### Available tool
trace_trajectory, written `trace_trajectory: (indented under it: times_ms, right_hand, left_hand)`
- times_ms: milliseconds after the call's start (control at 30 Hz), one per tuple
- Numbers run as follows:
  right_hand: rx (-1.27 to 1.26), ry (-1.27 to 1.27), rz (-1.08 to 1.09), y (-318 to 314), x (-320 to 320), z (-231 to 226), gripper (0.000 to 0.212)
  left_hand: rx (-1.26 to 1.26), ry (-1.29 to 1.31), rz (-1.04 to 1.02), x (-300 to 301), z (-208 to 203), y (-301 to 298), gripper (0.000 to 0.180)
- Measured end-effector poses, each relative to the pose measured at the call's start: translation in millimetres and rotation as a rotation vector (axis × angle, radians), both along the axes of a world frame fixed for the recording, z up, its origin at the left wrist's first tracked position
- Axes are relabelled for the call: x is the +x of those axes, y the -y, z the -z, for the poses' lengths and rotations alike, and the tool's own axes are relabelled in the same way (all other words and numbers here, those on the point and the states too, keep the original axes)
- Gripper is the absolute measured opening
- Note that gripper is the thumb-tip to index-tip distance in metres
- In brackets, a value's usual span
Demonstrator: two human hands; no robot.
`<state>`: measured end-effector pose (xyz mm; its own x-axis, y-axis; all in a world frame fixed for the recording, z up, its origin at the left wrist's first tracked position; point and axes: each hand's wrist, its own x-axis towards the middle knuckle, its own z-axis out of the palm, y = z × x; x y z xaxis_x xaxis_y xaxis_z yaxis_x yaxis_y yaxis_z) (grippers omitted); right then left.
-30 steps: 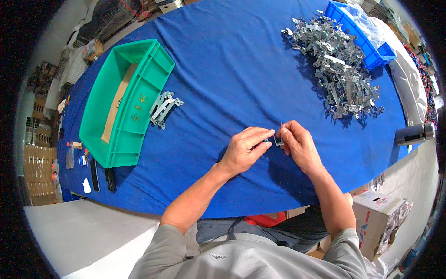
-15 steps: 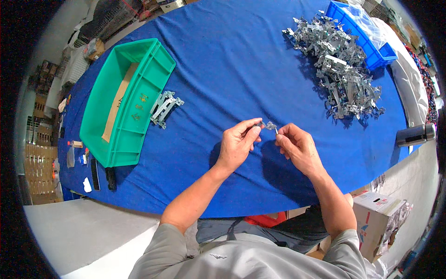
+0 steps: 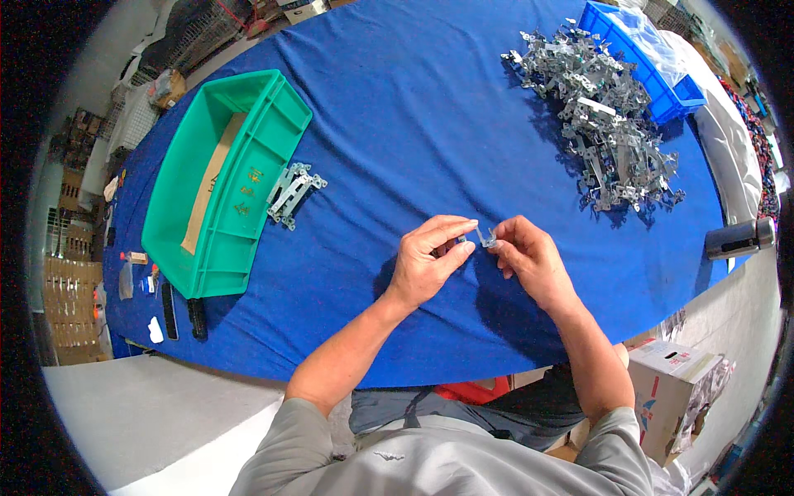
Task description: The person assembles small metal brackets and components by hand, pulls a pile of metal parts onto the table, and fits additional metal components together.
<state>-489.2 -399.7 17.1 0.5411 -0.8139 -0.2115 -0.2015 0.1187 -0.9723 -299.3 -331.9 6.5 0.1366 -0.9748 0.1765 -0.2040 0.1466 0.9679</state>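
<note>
Two bare hands meet over a blue cloth-covered table (image 3: 430, 107), pinching one small stamped-metal bracket (image 3: 485, 238) between them — the left hand (image 3: 428, 263) with thumb and forefinger closed near its left end, the right hand (image 3: 529, 258) curled round its right end. Just above the cloth, the shiny piece sits near the table's front edge. A tangled heap of like brackets (image 3: 608, 124) glints far right beside a blue plastic bin (image 3: 641, 45); a green plastic tray (image 3: 223, 178) and a small stack of brackets (image 3: 294, 192) lie left.
</note>
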Motion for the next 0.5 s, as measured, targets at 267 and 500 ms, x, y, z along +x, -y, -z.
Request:
trace_trajectory:
  times_ms: [267,500]
  right_hand:
    - [0.181,0.152,-0.011,3.5,-0.3,-6.7,0.022]
    - [0.061,0.125,0.121,4.4,-1.7,-8.4,0.016]
  left_hand:
    - [-0.053,0.072,0.038,-0.9,4.6,0.8,0.027]
    - [-0.107,0.114,0.040,-4.6,3.9,1.2,0.026]
